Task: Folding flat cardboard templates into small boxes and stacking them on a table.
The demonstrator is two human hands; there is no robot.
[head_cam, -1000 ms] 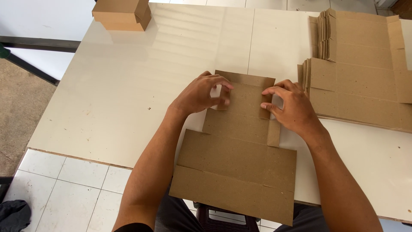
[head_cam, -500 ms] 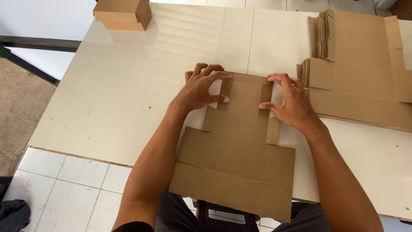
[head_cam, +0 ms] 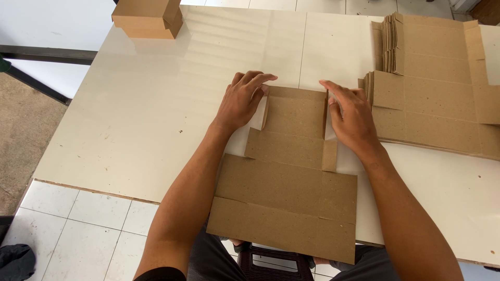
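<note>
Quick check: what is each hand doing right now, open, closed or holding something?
Left hand: open, fingers pressing against the raised left side flap of the flat cardboard box blank.
Right hand: open, fingers against its raised right side flap.

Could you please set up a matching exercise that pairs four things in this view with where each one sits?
Things:
1. cardboard blank
2. stack of flat blanks
3. folded box
4. left hand

Places:
A. table's far left corner
B. on the blank's raised left flap
C. table's right side
D. front edge, overhanging

Pairs: 1-D, 2-C, 3-A, 4-B
</note>
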